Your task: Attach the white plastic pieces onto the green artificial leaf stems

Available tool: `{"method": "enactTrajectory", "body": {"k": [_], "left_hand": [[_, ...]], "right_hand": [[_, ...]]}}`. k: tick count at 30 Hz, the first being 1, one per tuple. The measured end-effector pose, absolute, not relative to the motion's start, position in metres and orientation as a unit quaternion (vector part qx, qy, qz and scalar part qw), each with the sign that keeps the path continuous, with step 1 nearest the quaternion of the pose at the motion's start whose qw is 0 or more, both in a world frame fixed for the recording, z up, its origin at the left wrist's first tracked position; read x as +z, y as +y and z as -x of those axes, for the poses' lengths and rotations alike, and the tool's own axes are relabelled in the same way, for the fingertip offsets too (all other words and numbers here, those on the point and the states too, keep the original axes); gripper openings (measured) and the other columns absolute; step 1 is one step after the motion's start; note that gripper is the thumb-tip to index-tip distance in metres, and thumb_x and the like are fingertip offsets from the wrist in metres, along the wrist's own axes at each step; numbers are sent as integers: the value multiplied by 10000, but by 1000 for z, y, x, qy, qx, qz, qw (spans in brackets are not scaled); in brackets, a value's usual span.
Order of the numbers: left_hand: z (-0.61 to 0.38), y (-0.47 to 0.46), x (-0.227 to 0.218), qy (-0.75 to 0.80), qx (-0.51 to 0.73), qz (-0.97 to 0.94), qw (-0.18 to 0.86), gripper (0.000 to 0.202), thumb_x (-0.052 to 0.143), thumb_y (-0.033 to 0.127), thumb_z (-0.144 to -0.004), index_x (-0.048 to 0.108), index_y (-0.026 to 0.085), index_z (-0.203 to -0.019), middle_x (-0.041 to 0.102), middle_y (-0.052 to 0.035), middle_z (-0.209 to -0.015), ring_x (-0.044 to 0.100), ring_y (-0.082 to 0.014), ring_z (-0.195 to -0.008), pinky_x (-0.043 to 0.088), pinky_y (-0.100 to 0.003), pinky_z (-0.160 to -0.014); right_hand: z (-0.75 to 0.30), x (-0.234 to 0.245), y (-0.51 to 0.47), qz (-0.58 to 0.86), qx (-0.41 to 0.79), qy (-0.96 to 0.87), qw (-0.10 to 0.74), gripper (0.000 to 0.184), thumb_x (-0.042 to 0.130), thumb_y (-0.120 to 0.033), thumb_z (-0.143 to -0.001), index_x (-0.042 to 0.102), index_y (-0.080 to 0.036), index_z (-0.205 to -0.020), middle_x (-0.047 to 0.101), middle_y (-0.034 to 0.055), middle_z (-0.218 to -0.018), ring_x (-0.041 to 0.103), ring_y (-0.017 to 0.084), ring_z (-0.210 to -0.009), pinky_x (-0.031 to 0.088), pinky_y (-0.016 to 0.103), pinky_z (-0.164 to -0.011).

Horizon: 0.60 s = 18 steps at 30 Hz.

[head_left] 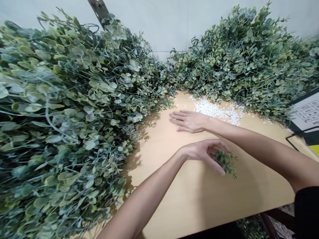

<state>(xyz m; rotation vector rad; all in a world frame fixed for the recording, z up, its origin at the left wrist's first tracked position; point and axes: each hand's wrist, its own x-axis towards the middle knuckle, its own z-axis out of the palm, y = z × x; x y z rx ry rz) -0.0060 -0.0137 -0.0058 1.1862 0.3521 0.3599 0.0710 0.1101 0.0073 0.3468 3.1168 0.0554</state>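
Note:
My left hand (205,152) reaches in from the lower left, over the tabletop, with its fingers curled round a small artificial leafy sprig (226,162). Green leaves stick out between the thumb and the curled fingers; the sprig's stem is hidden by the hand. Farther back, my right hand (188,121) lies palm down with its fingers stretched out to the left, seemingly flat on the wooden table (171,196). The right forearm passes beyond the left hand. Just behind the right hand are scattered small white pieces (211,108).
A large heap of artificial greenery (82,99) covers the table's left side. Another leafy heap (231,56) stands at the back right, near the pale wall (166,23). At the right edge is a dark-framed panel with a printed label (306,111).

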Motion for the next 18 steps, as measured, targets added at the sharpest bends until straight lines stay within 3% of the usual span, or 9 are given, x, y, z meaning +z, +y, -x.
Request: {"method": "enactTrajectory", "body": {"k": [6, 9, 12, 16, 18], "left_hand": [[4, -13, 0, 184, 201, -552, 788, 716, 1039, 242, -455, 747, 218, -1108, 751, -70, -1039, 714, -226, -919, 543, -347, -813], [3, -14, -1, 199, 237, -551, 775, 704, 1032, 230, -475, 748, 209, -1119, 736, -85, -1101, 703, -221, -958, 527, -344, -845], [2, -13, -3, 220, 283, -554, 751, 685, 1018, 214, -513, 742, 207, -1140, 698, -91, -1181, 682, -202, -988, 511, -318, -833], [4, -12, -1, 247, 297, -545, 744, 692, 1003, 215, -566, 713, 226, -1193, 680, -52, -1155, 662, -133, -875, 505, -271, -763], [4, -12, 0, 245, 286, -539, 753, 707, 1004, 208, -563, 700, 221, -1202, 677, -29, -1073, 646, -109, -803, 507, -257, -731]], "right_hand": [[-159, 0, 117, -214, 22, 974, -65, 671, 406, -483, -1089, 392, -48, -1600, 380, 245, -1669, 346, 370, -1587, 320, 586, -1289], [-184, 6, 102, -244, 19, 965, -90, 631, 420, -442, -1090, 421, -55, -1588, 394, 233, -1670, 337, 365, -1592, 318, 582, -1297], [-200, 14, 81, -314, 8, 934, -170, 581, 412, -396, -1094, 427, -102, -1595, 440, 193, -1658, 395, 337, -1565, 348, 563, -1291], [-213, 11, 58, -403, 8, 852, -334, 406, 458, -324, -1074, 635, -185, -1412, 707, 153, -1367, 641, 318, -1297, 520, 541, -1129], [-215, 3, 52, -407, 13, 833, -375, 317, 502, -288, -1053, 708, -200, -1278, 772, 134, -1183, 694, 309, -1131, 570, 516, -1023]]}}
